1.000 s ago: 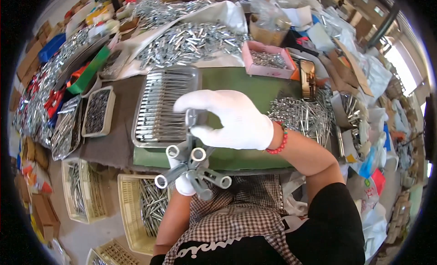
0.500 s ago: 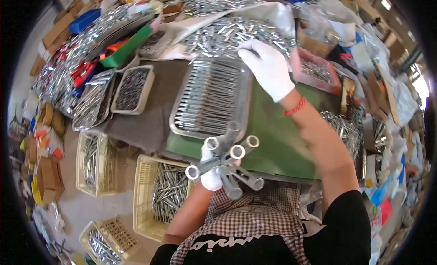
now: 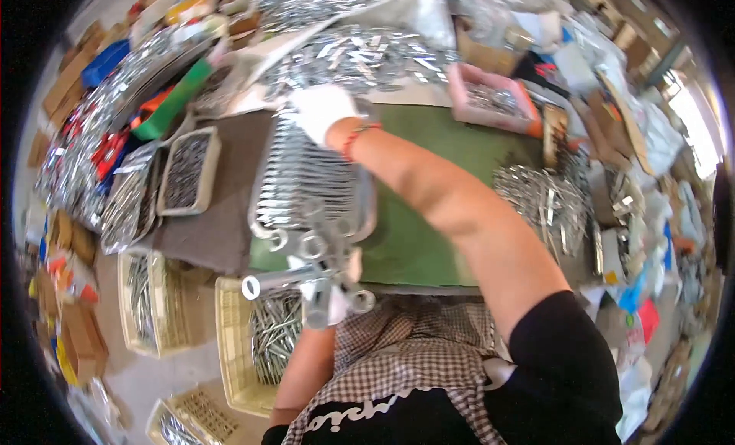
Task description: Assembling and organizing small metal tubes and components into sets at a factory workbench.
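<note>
Cluttered workshop: the counter (image 3: 429,238) carries a green mat at centre and a brown cloth to its left, with heaps of shiny metal parts all around.

Left hand (image 3: 325,288), white-gloved, is at the near edge of the counter, its fingers closed around a cluster of metal tube fittings (image 3: 306,261) with open ring ends pointing several ways. The picture is blurred there, so the exact grip cannot be told.

Right hand (image 3: 321,112), also white-gloved with a red bracelet at the wrist, is stretched to the far side. It rests at the far end of a metal tray (image 3: 306,185) filled with rows of metal rods, just beside a large pile of silver parts (image 3: 360,55) on white sheeting. Whether its fingers are open or closed cannot be told.

Far right of the hand stands a pink tray (image 3: 494,101) of small parts. A small tray of dark pieces (image 3: 187,173) lies on the left. Cream baskets (image 3: 260,345) of rods stand on the floor, near left.
</note>
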{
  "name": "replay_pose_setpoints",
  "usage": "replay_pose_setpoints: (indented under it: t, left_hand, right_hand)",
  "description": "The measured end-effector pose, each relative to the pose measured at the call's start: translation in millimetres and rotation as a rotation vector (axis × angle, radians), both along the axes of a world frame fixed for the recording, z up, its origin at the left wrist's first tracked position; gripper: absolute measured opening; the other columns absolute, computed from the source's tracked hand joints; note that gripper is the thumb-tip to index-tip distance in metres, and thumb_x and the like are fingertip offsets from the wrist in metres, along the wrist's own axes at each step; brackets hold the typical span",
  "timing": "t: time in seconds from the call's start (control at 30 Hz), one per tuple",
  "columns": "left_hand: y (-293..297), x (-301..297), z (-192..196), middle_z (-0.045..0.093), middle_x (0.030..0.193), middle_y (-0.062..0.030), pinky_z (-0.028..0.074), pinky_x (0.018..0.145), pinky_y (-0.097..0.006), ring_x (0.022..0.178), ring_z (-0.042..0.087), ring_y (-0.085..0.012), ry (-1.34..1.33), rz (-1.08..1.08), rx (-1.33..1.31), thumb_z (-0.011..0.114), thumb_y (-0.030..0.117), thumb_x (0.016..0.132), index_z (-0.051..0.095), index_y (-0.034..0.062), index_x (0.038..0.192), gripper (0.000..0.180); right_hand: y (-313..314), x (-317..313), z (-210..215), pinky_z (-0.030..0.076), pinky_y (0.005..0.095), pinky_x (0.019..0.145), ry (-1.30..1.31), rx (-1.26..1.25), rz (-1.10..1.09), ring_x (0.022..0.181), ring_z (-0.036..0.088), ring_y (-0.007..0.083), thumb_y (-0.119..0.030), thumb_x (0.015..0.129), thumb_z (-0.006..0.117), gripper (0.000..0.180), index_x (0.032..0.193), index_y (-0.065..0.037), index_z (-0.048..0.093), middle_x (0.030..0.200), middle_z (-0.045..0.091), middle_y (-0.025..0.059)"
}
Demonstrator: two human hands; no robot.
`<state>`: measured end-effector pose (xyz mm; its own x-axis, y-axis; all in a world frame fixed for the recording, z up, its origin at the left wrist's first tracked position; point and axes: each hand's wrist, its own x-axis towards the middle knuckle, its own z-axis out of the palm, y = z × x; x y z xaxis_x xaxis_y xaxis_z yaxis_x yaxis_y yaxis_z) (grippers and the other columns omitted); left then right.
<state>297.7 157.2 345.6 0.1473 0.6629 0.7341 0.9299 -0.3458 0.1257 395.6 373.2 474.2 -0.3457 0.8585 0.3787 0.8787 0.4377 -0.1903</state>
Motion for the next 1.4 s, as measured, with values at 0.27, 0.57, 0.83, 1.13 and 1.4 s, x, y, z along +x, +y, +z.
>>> replay_pose_setpoints:
  t: [0.27,0.57,0.83,1.13,1.4]
  left_hand:
    - [-4.5,-12.6,-10.8,0.055,0.117,-0.0142,0.043,0.089,-0.032,0.108,0.053,-0.0213,0.098,0.073,-0.419,0.043,0.011,0.094,0.053,0.0027,0.112,0.023]
    - [-7.1,-1.7,39.4,0.058,0.096,-0.0055,0.054,0.074,-0.032,0.087,0.059,-0.0189,-0.669,-0.223,-0.543,0.049,0.025,0.094,0.051,0.0072,0.111,0.024]
    - [-10.8,-0.5,47.2,0.059,0.097,-0.0047,0.051,0.071,-0.029,0.083,0.059,-0.014,-1.327,-0.617,-0.626,0.05,0.041,0.093,0.049,0.0052,0.115,0.042]
    - [-4.8,-3.2,25.7,0.056,0.106,-0.0048,0.051,0.079,-0.033,0.093,0.058,-0.0162,-1.089,-0.463,-0.627,0.046,0.044,0.094,0.046,0.0087,0.118,0.043]
    - [-8.6,4.1,47.4,0.056,0.105,-0.0058,0.05,0.082,-0.03,0.092,0.057,-0.0144,-1.935,-0.9,-0.774,0.046,0.038,0.095,0.046,0.0068,0.117,0.038]
  right_hand:
    - [-17.5,29.9,25.4,0.052,0.0356,0.067,0.294,-0.125,0.175,0.074,0.066,0.0255,-0.023,0.082,0.06,0.029,0.105,-0.006,0.064,0.088,0.067,0.0138]
    - [-155.4,93.4,106.5,0.051,0.0235,0.061,1.262,-0.309,0.337,0.068,0.06,0.0118,-0.006,0.085,0.059,0.032,0.114,0.007,0.055,0.088,0.063,0.0081]
    - [-191.9,81.5,97.8,0.051,0.0205,0.064,1.015,-0.255,0.389,0.074,0.062,0.0072,-0.001,0.081,0.062,0.028,0.109,0.0,0.059,0.087,0.062,0.003]
    - [-195.3,69.7,79.8,0.048,0.0257,0.078,0.614,-0.297,0.366,0.087,0.06,0.0112,0.0,0.073,0.065,0.029,0.101,-0.001,0.06,0.092,0.061,0.0037]
    - [-169.8,81.1,84.8,0.046,0.0256,0.079,0.647,-0.601,0.586,0.086,0.058,0.0127,-0.005,0.073,0.066,0.032,0.105,-0.002,0.061,0.097,0.06,0.0046]
